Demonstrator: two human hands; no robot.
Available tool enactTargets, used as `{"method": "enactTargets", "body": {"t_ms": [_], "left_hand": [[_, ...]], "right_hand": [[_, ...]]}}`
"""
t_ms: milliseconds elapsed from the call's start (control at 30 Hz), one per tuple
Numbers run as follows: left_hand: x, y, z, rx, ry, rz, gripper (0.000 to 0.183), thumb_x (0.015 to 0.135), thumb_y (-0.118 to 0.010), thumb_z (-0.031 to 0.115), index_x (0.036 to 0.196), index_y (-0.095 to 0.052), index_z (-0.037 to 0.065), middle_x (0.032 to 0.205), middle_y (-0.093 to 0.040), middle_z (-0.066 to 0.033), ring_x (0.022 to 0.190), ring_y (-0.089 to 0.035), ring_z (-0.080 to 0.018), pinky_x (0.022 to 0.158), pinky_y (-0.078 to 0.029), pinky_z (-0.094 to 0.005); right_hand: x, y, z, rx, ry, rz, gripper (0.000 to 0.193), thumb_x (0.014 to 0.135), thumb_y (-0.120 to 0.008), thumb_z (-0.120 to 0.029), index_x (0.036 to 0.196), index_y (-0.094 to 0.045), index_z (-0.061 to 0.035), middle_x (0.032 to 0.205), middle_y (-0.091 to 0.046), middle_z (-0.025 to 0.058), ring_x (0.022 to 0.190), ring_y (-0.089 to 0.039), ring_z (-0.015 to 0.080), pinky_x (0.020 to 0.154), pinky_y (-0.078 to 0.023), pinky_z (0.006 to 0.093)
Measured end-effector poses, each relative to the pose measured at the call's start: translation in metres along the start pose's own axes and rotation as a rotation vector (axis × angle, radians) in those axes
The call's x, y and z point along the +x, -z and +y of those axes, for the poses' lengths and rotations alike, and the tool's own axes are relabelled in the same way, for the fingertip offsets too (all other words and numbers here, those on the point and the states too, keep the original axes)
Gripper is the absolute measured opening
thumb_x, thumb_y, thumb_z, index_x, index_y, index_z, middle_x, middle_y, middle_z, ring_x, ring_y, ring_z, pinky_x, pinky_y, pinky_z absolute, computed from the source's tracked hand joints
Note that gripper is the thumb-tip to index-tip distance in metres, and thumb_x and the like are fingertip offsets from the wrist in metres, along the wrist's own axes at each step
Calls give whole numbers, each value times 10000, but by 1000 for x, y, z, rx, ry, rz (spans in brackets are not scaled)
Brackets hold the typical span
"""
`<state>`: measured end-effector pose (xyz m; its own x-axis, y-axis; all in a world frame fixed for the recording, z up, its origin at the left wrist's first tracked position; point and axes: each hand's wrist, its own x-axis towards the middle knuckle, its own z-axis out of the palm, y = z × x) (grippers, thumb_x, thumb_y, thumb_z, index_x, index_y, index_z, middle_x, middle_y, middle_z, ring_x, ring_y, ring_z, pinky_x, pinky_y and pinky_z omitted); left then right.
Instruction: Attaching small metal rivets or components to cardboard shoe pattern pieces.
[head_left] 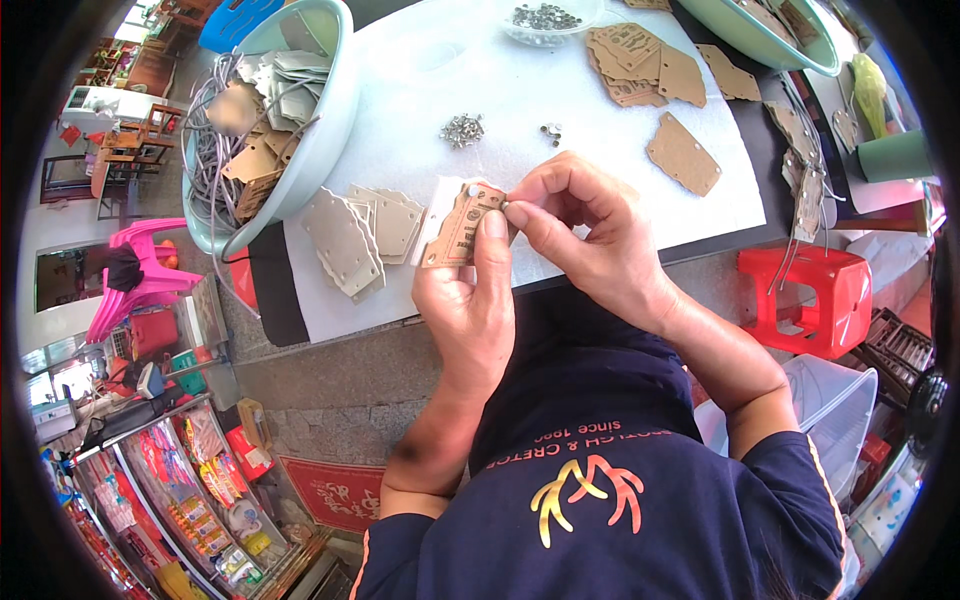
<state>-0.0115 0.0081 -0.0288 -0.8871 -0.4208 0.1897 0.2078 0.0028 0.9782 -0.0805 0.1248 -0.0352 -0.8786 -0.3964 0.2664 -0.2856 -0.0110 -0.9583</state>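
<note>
My left hand [465, 310] holds a brown board plate [460, 232] with printing and holes along its edges, its thumb pressed on the front. Behind this plate a pale sheet edge shows. At the plate's upper right corner my right hand [590, 225] pinches with thumb and forefinger; what lies between the tips is too small to make out. Several grey plates [342, 243] lie overlapped left of my hands. Beyond them sit a pile of small metal fasteners [462, 131] and a smaller cluster of metal pieces [551, 131]. One brown plate [684, 154] lies apart at the right.
A pale green basin [345, 95] with cords and plates stands at the left. At the back are a see-through bowl [540, 36] of metal pieces and stacked brown plates [640, 62]. Corded plates [806, 205] hang over the right edge, near a red stool [808, 295].
</note>
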Motion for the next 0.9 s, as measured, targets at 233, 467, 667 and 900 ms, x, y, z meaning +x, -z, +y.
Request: {"method": "enactTargets", "body": {"t_ms": [233,467,667,900], "left_hand": [[-2,3,-8,104,-54,-5,252,989,-495,96,1159,-550,-82,1069,-605,-95,990,-570,-130,861,-475,-270],[1,4,-8,119,-127,-66,182,982,-504,71,1109,-546,-52,1020,-502,-77,900,-516,-101,756,-434,-244],[-3,4,-6,64,-89,-64,181,982,-512,86,1098,-572,-40,1040,-503,-86,932,-521,-116,792,-444,-258],[1,4,4,-8,-53,-150,268,1008,-472,175,1132,-560,-46,1012,-598,-60,929,-545,-111,813,-438,-268]], "right_hand": [[5,4,0,-135,192,-66,210,799,-710,-70,1005,-673,-60,946,-605,51,614,-526,78,532,-444,228],[6,8,-4,-199,266,-46,226,781,-712,-66,1003,-673,-74,941,-619,42,641,-559,104,549,-468,235],[10,13,-7,-190,227,-125,181,748,-667,16,919,-616,-9,927,-599,59,634,-514,90,579,-438,229],[12,13,-5,-57,82,-196,119,789,-643,-67,882,-599,-9,805,-569,43,631,-507,88,590,-439,237]]}}
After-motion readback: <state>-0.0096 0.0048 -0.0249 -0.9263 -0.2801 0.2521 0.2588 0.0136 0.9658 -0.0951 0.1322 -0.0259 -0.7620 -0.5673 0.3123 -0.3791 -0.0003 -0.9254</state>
